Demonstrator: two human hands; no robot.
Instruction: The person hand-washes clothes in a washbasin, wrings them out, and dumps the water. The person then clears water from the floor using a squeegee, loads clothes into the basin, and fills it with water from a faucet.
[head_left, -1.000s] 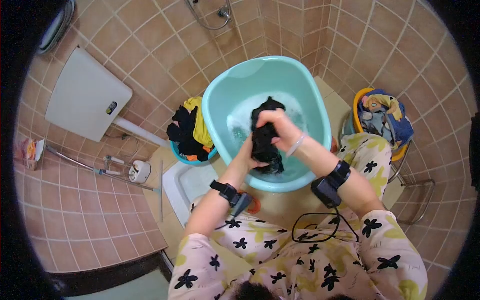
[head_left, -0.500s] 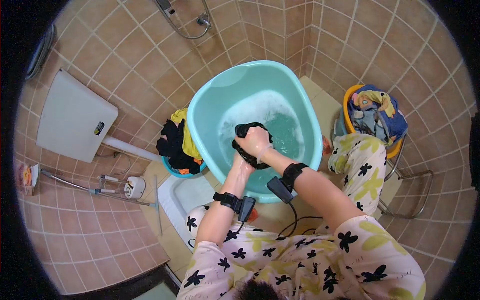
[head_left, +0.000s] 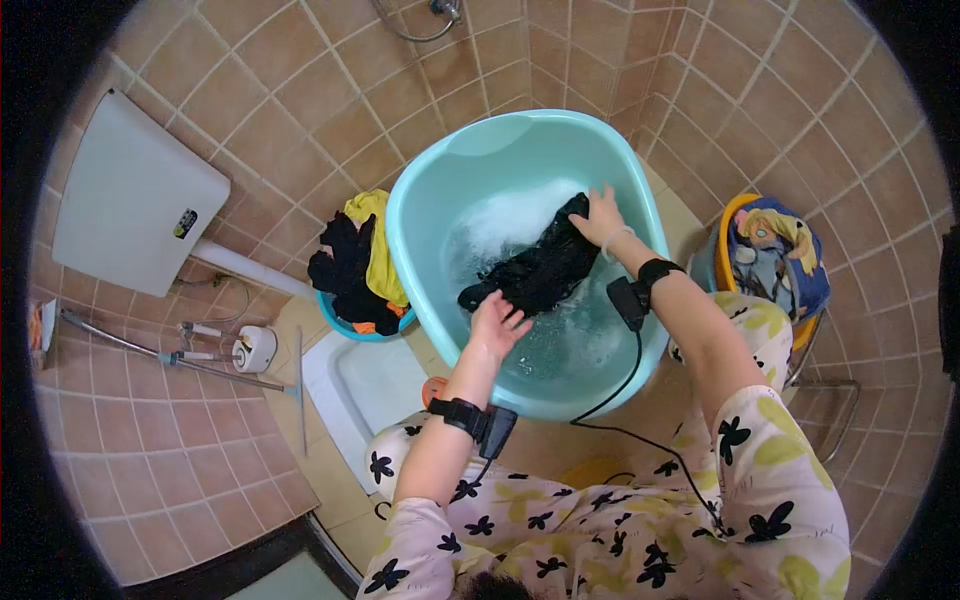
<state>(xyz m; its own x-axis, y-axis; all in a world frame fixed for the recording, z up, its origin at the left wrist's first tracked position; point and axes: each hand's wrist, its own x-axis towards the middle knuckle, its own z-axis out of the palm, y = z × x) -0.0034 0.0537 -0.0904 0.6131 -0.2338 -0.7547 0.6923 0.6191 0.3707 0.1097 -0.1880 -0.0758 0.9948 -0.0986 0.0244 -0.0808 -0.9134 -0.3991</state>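
A wet black garment point(head_left: 545, 262) lies stretched out diagonally in the soapy water of a large turquoise tub point(head_left: 425, 300). My left hand point(head_left: 496, 326) is at the garment's lower left end, palm partly up and fingers spread, its thumb side touching or very near the cloth. At the upper right end is my right hand point(head_left: 602, 218), its thumb against the garment's edge and its fingers stretched out beside it. Neither hand is wrapped round the cloth. White foam point(head_left: 510, 218) floats mostly behind the garment.
Left of the tub, a small blue basin point(head_left: 370, 332) holds black and yellow clothes. A yellow-orange basin point(head_left: 727, 225) with more laundry stands at the right. A squat toilet point(head_left: 345, 390) and a mop-like pole point(head_left: 225, 373) are at the left. A black cable point(head_left: 640, 440) hangs from my right wrist.
The black garment was bunched up between both hands and now lies spread out in the water. My hands have moved apart, the right one up and to the right, and their fingers have opened.
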